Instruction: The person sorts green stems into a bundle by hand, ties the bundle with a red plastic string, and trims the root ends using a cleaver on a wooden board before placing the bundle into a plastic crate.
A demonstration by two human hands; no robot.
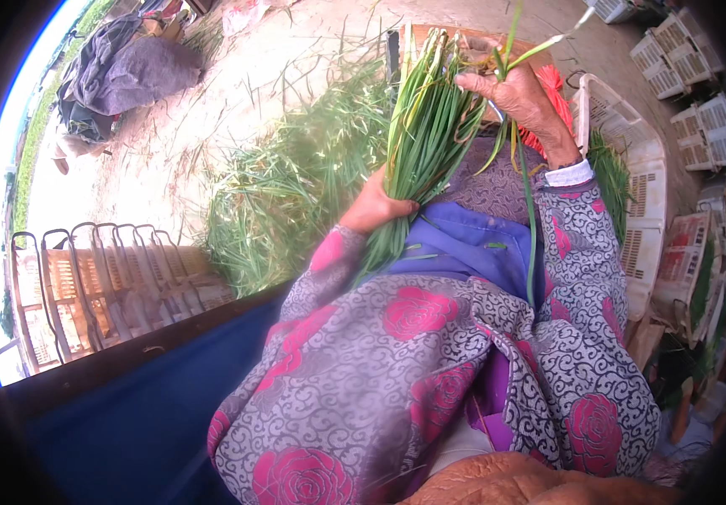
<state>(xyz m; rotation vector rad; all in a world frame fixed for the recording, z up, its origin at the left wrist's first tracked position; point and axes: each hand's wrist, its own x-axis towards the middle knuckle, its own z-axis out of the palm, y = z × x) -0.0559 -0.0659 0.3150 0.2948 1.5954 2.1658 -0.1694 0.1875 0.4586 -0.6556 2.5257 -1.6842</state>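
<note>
A thick bunch of garlic chives [432,126] stands tilted over my lap, its pale cut ends at the top and its leaf tips hanging down. My left hand [377,204] is closed round its lower part, thumb across the front. Beside the upper end, my right hand [516,99] is closed with thumb and fingers pinching a few loose stalks [508,63]. Some of these point up and right, while yellowed leaves dangle below. One long leaf [528,227] hangs down along my right sleeve. Bits of leaf lie on the blue apron [472,240].
A large heap of loose green leaves [287,185] covers the ground at left. White plastic crates [645,189] stand at right, one holding greens, with more stacked behind. Red string [555,101] lies beyond my right wrist. Crates with dark handles [119,278] stand at lower left.
</note>
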